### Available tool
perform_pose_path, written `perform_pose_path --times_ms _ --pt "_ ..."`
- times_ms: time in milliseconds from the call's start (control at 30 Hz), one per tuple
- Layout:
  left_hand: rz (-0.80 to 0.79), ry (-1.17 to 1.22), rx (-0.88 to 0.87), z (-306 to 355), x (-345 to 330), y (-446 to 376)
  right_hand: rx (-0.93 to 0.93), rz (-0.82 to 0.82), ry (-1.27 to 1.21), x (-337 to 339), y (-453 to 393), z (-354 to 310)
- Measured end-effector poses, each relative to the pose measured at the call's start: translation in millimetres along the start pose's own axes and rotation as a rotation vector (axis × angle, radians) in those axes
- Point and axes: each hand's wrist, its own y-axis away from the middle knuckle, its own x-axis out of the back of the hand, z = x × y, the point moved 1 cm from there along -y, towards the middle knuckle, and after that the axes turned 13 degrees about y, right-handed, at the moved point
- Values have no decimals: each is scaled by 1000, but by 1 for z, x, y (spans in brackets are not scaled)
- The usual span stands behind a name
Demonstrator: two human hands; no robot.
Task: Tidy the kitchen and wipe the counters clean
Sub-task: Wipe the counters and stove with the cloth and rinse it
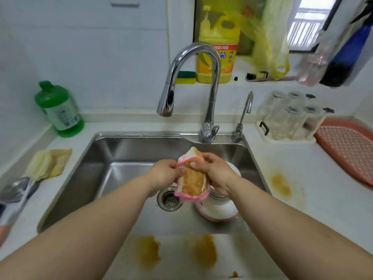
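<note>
head view: one wide-angle frame looking down over the sink.
hands: two. the left hand [164,174] grips the left edge of the cloth with curled fingers; the right hand [214,172] grips its right side, thumb on top.
cloth: one pink-edged cloth [192,178], stained orange-brown, bunched between both hands above the sink, just over the drain.
sink: one steel sink [121,158] at the centre; one drain strainer [169,200] in its floor; one white and pink bowl-like dish [219,209] lies just at 3 o'clock of the drain, partly hidden by the cloth and right hand.
taps: two; one tall curved tap [193,57] at 12 o'clock of the sink, one small tap [243,116] just beside it at 3 o'clock.
stains: three large orange patches on the white surface [323,178]; two [148,251] [204,251] at 6 o'clock of the sink, one [281,184] at 3 o'clock.
bottles: one green bottle [59,110] at 10 o'clock; one yellow detergent jug [219,47] on the ledge at 12 o'clock.
second cloth: one yellowish cloth [48,163] at 9 o'clock, flat on the surface.
glasses: about six upturned glasses in one white rack [290,139] at 2 o'clock; exact count blurred.
pink tray: one [347,146], at 3 o'clock, beside the rack.
</note>
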Motion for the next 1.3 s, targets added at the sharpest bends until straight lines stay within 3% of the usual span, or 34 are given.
perform_pose_path --times_ms 267,567,833,1033,1133,1200,1300 --pt "228 297 59 12 34 -42 -64 103 556 8 -58 2" --pt "128 469 145 30 34 -87 -38 519 618 29 -100 -48" --pt "143 484 195 33 45 -112 -28 556 999 34 -110 -48" --pt "137 497 179 40 55 -115 -173 546 1309 29 -102 -50" --pt "130 553 150 43 61 -116 4 625 1370 14 -98 -57" --pt "141 538 117 44 65 -121 193 522 1248 -3 -104 -58" --pt "125 534 94 47 71 -125 194 149 929 -33 -118 -59"
